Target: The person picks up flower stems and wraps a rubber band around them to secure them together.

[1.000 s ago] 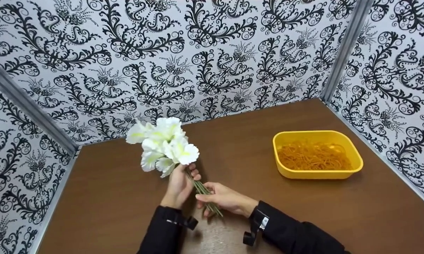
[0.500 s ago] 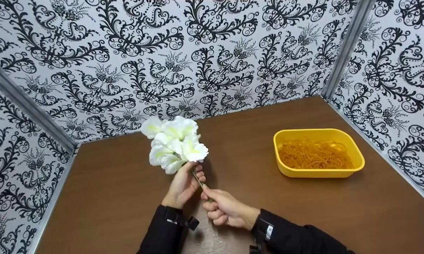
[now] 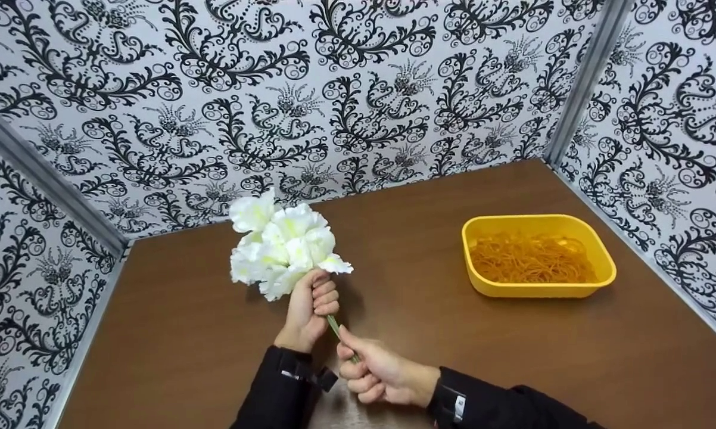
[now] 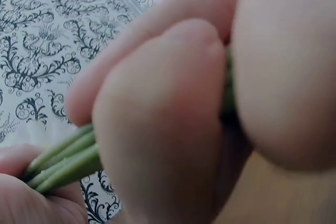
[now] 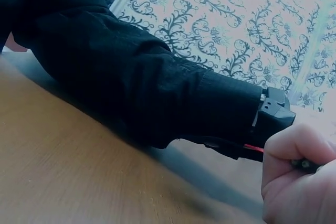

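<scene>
A bunch of white flowers (image 3: 286,247) with yellow-green centres leans up and to the left in the head view. Just under the blooms, my left hand (image 3: 312,307) grips the bundled stems with its fingers curled round them. Lower down, the thumb and curled fingers of my right hand (image 3: 382,369) hold the stem ends. A short length of green stems (image 3: 333,325) shows between the hands. Close up in the left wrist view, several green stems (image 4: 68,161) run side by side between both hands. Dark stem tips (image 5: 304,165) poke from the right fist in the right wrist view.
On the right of the brown table (image 3: 429,286) stands a yellow tub (image 3: 537,290) holding a heap of thin orange-brown rubber bands (image 3: 531,259). Patterned black-and-white panels (image 3: 382,107) wall in the table at the back and both sides.
My left fingers have closed more fully round the stems. My right hand, looser at first, has tightened on the stem ends and moved slightly down. The blooms have shifted and turned a little.
</scene>
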Tool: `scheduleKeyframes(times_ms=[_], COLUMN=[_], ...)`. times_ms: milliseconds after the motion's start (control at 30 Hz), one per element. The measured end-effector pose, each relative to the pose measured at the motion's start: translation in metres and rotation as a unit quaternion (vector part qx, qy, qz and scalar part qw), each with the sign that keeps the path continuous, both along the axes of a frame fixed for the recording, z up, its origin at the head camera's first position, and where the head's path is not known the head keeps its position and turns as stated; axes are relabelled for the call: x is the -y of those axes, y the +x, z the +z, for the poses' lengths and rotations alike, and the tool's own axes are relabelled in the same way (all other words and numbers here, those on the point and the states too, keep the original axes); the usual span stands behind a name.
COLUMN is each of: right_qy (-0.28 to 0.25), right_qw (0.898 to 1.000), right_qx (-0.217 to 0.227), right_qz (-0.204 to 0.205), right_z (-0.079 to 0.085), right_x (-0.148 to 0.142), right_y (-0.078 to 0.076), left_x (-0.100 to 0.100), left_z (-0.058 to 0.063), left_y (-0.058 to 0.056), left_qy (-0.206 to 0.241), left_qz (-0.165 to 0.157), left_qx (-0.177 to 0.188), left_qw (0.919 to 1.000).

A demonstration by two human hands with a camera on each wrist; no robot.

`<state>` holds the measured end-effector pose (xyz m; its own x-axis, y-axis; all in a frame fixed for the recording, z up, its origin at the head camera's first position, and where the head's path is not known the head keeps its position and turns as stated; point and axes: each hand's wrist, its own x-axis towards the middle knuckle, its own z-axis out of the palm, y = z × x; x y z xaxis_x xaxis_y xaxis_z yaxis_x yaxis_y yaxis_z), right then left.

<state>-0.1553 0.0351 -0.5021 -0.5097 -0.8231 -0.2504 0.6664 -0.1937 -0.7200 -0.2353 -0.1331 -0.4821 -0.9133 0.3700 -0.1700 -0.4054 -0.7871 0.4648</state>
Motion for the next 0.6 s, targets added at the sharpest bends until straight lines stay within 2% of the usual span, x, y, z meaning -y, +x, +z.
scheduleKeyframes(times_ms=[167, 400, 533, 600], right_qy=[-0.013, -0.036, -0.039, -0.02], right_qw=[1.0, 0.999, 0.998, 0.998], right_qx=[0.012, 0.03, 0.013, -0.013], right_qz=[-0.003, 0.022, 0.05, 0.061], right_z=[0.002, 0.006, 0.006, 0.004], right_x=[0.001, 0.0, -0.004, -0.01], right_y=[0.004, 0.005, 0.005, 0.006], left_x=[0.001, 0.001, 0.001, 0.002], left_z=[0.002, 0.008, 0.012, 0.013], left_y=[0.003, 0.005, 0.006, 0.007], left_qy=[0.003, 0.005, 0.019, 0.029], left_qz=[0.015, 0.019, 0.018, 0.02], left_qx=[-0.002, 0.001, -0.009, -0.009], left_qw=[0.9999, 0.9998, 0.9996, 0.9993])
